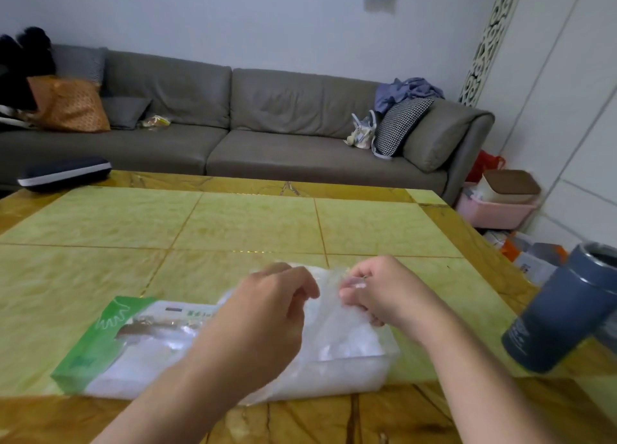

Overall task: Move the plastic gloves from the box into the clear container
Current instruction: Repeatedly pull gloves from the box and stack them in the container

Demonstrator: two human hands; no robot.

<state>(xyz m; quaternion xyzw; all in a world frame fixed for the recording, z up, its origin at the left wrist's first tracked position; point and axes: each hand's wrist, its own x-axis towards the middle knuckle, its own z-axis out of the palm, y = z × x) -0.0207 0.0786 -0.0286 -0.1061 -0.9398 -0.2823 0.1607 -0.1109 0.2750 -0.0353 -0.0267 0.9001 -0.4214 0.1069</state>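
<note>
green-and-white glove box (110, 343) with a white hand outline, small blurred print, nothing legible

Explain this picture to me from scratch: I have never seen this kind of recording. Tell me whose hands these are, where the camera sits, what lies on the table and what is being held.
There is no machine here. A person wears one wide-angle camera on the head, looking forward and down, so the two bare arms reaching in from below are their own. On the yellow-green tiled table lies a green and white cardboard glove box, and right of it a clear plastic container with thin see-through plastic gloves in and over it. The left hand and the right hand both have curled fingers, each with a pinching grip on the filmy glove material above the container. A dark blue-grey cylindrical tumbler stands at the right edge. A grey sofa sits behind.
</note>
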